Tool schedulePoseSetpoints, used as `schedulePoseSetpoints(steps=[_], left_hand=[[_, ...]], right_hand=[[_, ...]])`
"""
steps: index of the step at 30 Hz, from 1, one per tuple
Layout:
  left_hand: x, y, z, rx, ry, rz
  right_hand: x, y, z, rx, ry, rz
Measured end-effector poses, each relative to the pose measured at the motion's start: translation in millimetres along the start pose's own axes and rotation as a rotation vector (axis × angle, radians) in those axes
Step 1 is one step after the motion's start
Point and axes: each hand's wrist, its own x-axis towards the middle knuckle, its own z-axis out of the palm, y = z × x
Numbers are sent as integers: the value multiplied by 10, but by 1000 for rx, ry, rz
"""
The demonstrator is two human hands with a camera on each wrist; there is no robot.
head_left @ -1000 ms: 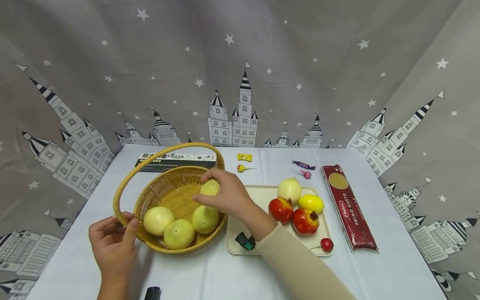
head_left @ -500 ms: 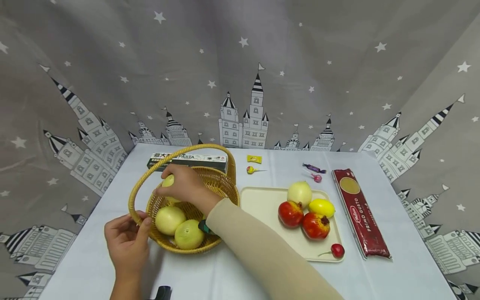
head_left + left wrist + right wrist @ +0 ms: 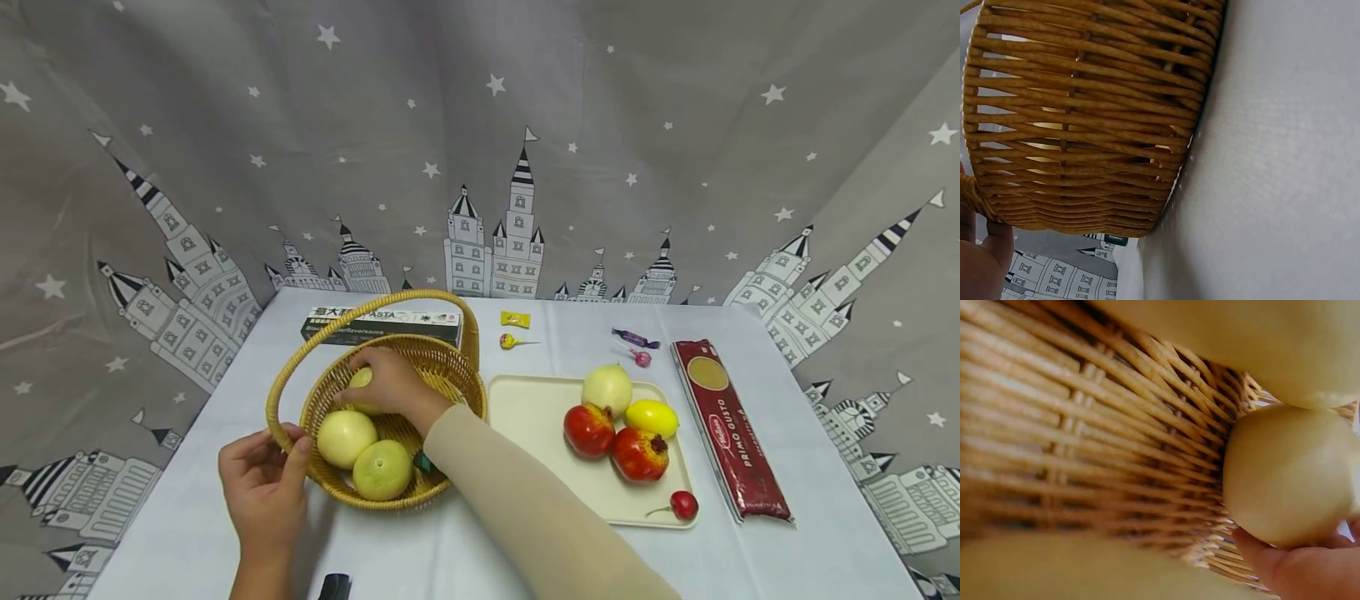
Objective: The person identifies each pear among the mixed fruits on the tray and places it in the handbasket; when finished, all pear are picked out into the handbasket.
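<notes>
In the head view, a woven basket with a tall arched handle stands on the left half of the table. My left hand grips the foot of that handle between thumb and fingers. Inside the basket, my right hand holds a pale yellow-green round fruit by the far left wall. Two similar fruits, one pale and one greener, lie in front of it. The right wrist view has the held fruit against the weave, with fingers under it.
Right of the basket, a cream tray bears a pale fruit, a lemon, two pomegranates and a cherry. A red pasta packet lies beyond it. Sweets and a pasta box are at the back. A black object shows at the front edge.
My right hand has carried the fruit from the basket's right side to its far left, then a little lower. My left hand keeps its grip on the handle. The head view has shifted slightly.
</notes>
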Motion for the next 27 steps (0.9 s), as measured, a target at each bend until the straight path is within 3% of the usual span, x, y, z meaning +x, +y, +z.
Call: schedulePoseSetpoints(steps=[4,8,13,16,20,23,25,27], left_hand=[[4,-14,24,-28,-2,-4],[9,-5,41,-66,14,-8],[-4,13,15,-58,22,-15],[-10,28,7,-41,27,-18],[-10,36,4,-46,33,-19],[-11,23,5,-59,30,-23],[-13,4,11,-45,25,-27],[-15,-16,31,-45,21,-30]], right_hand=[[-57,-64,-156,-59,13,-25],[-251,-122,-457,-44,-8,-80],[-779,2,-938,28,-87,-195],[-1125,265,-1234,94,-52,-188],[-1450,797,-1622,141,163,-32],[-1603,1208,-1856,49,332,170],[-1674,1430,-1958,-54,360,314],[-1726,1593,-2014,-156,319,413]])
